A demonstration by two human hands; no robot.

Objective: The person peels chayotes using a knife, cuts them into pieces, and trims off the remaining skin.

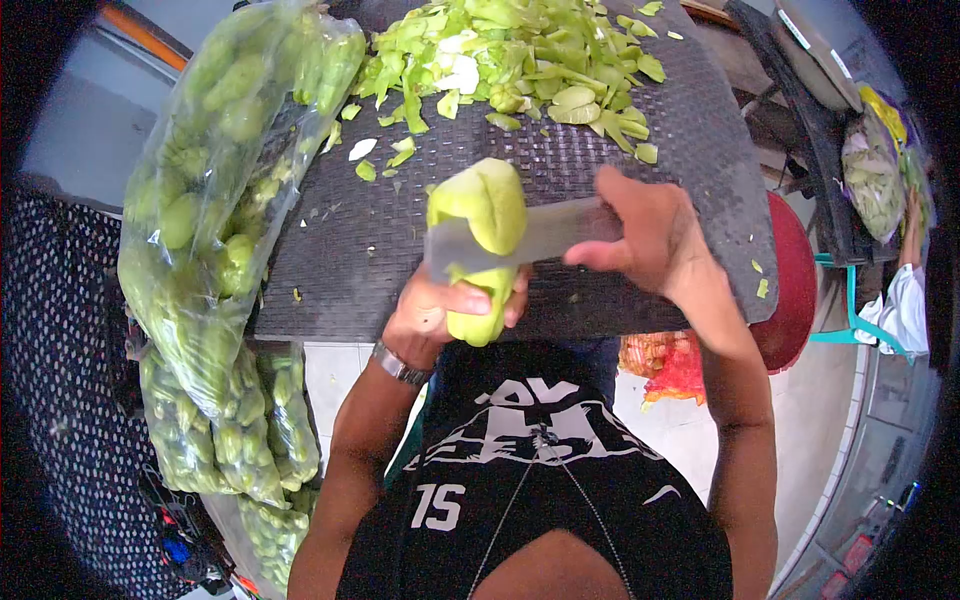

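A pale green chayote [477, 200] stands nearly upright above the near edge of the dark woven tabletop. My left hand [430, 312], with a metal watch on the wrist, is closed around its lower part. My right hand [650, 235] grips a wide-bladed knife [560, 230], whose handle is hidden in the hand. The blade lies across the middle of the chayote and a flap of green hangs over it. Behind, a heap of green peelings [520, 55] covers the far part of the table [340, 270].
A clear plastic bag of chayotes [190, 210] leans over the table's left side, with several smaller filled bags [240, 430] below it. To the right are a red round stool [790, 280] and a teal chair frame [855, 310]. A red net bag [665, 365] sits under the table.
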